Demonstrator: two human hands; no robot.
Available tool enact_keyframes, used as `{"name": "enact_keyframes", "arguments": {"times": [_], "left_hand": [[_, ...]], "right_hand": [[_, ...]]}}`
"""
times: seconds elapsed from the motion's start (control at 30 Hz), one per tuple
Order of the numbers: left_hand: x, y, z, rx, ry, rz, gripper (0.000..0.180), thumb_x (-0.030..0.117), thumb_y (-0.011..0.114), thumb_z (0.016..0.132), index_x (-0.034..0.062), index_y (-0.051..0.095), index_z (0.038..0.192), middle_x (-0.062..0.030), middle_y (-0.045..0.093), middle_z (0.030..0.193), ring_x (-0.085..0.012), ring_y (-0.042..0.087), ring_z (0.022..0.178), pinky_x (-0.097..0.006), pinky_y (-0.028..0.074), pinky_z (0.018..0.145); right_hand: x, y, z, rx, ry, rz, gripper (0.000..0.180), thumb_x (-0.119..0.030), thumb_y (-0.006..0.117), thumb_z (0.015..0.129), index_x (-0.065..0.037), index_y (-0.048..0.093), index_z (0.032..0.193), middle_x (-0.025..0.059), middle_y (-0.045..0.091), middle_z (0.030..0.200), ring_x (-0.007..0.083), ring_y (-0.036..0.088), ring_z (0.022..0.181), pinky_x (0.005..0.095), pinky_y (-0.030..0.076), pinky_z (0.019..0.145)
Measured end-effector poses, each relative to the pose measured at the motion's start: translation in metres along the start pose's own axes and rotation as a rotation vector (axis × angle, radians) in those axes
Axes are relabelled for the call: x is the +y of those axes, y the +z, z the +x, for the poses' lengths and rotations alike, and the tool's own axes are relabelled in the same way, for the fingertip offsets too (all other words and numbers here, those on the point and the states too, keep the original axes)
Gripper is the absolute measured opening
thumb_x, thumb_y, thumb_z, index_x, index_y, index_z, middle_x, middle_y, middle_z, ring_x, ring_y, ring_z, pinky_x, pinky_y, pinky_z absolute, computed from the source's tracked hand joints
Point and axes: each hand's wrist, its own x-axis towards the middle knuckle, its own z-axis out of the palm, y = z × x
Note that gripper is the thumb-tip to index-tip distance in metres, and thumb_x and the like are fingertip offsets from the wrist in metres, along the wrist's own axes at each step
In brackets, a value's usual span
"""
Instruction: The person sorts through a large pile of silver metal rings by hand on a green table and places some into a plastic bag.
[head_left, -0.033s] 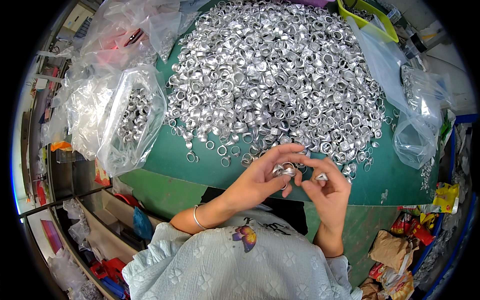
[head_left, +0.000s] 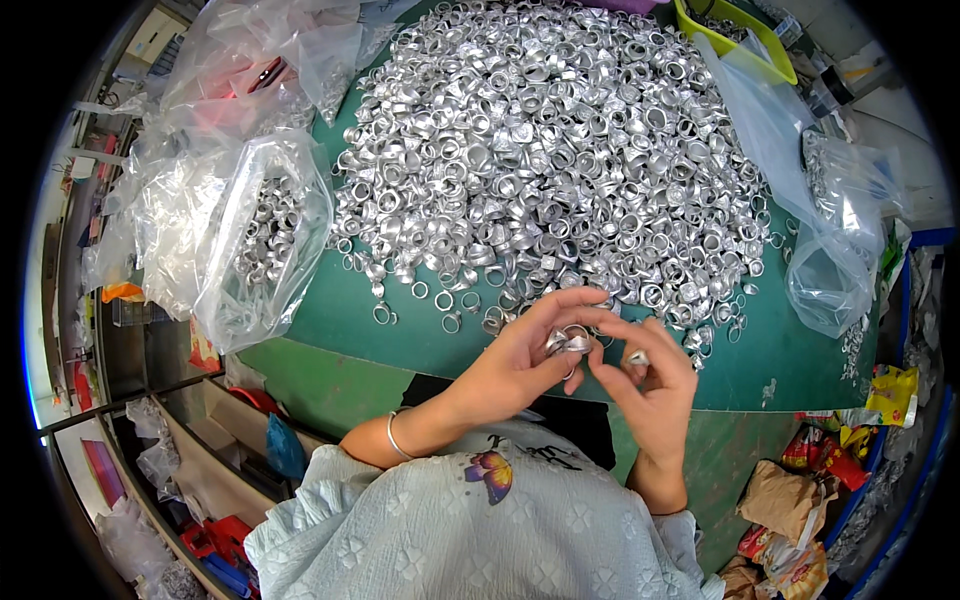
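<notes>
My left hand (head_left: 515,365) is closed around several silver-coloured rings (head_left: 568,342), bunched between its thumb and fingers. Just right of it is my right hand (head_left: 650,375), its thumb and index finger at the edge of that bunch. A single silver ring (head_left: 638,358) is tucked in the curled fingers of my right hand. Both hands are above the near edge of the green table (head_left: 350,320). Beyond them rises a wide heap of silver rings (head_left: 560,150), with a few loose ones along its near side.
To the left, a transparent plastic bag (head_left: 285,300) has rings inside. Another transparent bag (head_left: 835,285) lies on the right side of the table. A yellow-green basket (head_left: 770,55) stands at the far right. Drawers and boxes (head_left: 210,440) are low on the left; bags and packets (head_left: 785,500) low on the right.
My right hand has shifted slightly left, its thumb and index finger coming closer to the rings in my left hand. The ring in its curled fingers has turned a little.
</notes>
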Motion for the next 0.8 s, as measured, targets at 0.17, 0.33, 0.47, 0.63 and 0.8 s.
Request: {"name": "enact_keyframes", "arguments": {"times": [0.17, 0.33, 0.47, 0.63, 0.8], "left_hand": [[-0.001, 0.003, -0.001, -0.004, 0.047, 0.098, 0.056, -0.009, 0.045, 0.084, 0.0033, 0.032, 0.137, -0.0153, 0.047, 0.129, -0.0152, 0.051, 0.097, -0.026, 0.045, 0.071], [-0.008, -0.007, 0.002, -0.003, 0.053, -0.137, 0.057, -0.009, 0.048, 0.081, 0.0027, 0.035, 0.136, -0.0152, 0.046, 0.132, -0.0177, 0.051, 0.106, -0.030, 0.044, 0.080], [-0.013, -0.015, 0.008, 0.096, -0.016, -0.361, 0.050, -0.007, 0.047, 0.084, 0.0009, 0.039, 0.133, -0.0171, 0.045, 0.134, -0.0249, 0.049, 0.120, -0.037, 0.043, 0.096], [-0.024, -0.031, 0.026, 0.298, 0.131, -0.061, 0.037, -0.006, 0.042, 0.090, -0.0023, 0.044, 0.126, -0.0179, 0.047, 0.131, -0.0288, 0.046, 0.124, -0.038, 0.043, 0.101], [-0.026, -0.053, 0.061, 0.344, 0.521, 0.513, 0.032, -0.014, 0.041, 0.087, -0.0025, 0.055, 0.114, -0.0138, 0.051, 0.123, -0.0240, 0.052, 0.116, -0.032, 0.046, 0.096]], "right_hand": [[0.008, 0.018, 0.001, 0.173, -0.165, -0.092, 0.012, 0.003, 0.067, 0.077, -0.001, 0.067, 0.088, 0.0036, 0.054, 0.070, 0.0089, 0.046, 0.058, 0.0212, 0.034, 0.049], [0.023, 0.011, -0.001, 0.115, 0.327, 0.976, 0.017, -0.016, 0.048, 0.097, 0.000, 0.051, 0.100, 0.0076, 0.054, 0.095, 0.0088, 0.043, 0.059, 0.0204, 0.031, 0.046], [0.039, 0.009, 0.003, 0.074, 0.512, 1.305, 0.017, -0.016, 0.046, 0.097, 0.000, 0.051, 0.095, 0.0090, 0.056, 0.095, 0.0105, 0.047, 0.059, 0.0211, 0.031, 0.040], [0.058, 0.021, 0.006, 0.213, 0.403, 0.776, 0.012, -0.013, 0.049, 0.096, -0.001, 0.053, 0.094, 0.0081, 0.060, 0.090, 0.0083, 0.051, 0.058, 0.0195, 0.033, 0.040], [0.063, -0.013, 0.032, 0.477, 0.066, 0.224, 0.007, -0.009, 0.050, 0.095, -0.005, 0.055, 0.093, 0.0019, 0.057, 0.073, 0.0012, 0.043, 0.050, 0.0149, 0.030, 0.043]]}}
